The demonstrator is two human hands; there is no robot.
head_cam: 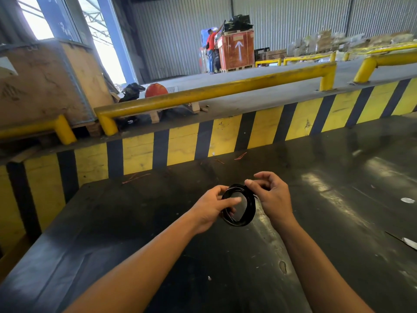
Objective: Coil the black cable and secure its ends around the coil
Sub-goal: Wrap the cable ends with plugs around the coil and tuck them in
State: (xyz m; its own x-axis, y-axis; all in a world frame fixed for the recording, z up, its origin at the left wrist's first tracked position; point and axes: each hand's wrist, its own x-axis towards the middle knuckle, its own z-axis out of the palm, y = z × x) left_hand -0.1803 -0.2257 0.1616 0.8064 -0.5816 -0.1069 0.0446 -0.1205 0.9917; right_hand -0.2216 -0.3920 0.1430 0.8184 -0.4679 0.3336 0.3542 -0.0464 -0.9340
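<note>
Head view: both bare forearms reach in from the bottom edge toward the lower middle of the frame, where the black cable sits as a small round coil of several loops held between the two hands, above the black table. The left hand grips the left side of the coil, its thumb stretched across the open centre of the ring and its fingers curled under the lower left arc. The right hand is closed on the upper right of the coil, thumb and forefinger pinching the strands near the top of the ring while the other fingers curl loosely above. A short black end pokes out on the coil's right side, just beside the right palm; whether it is tucked around the loops cannot be told.

A few thin reddish wire scraps lie on the table farther up the frame, near the yellow and black striped wall that runs across the middle. Above it runs a yellow guard rail. In the upper middle of the frame a person in a red shirt stands beside a red crate marked with a white arrow.
</note>
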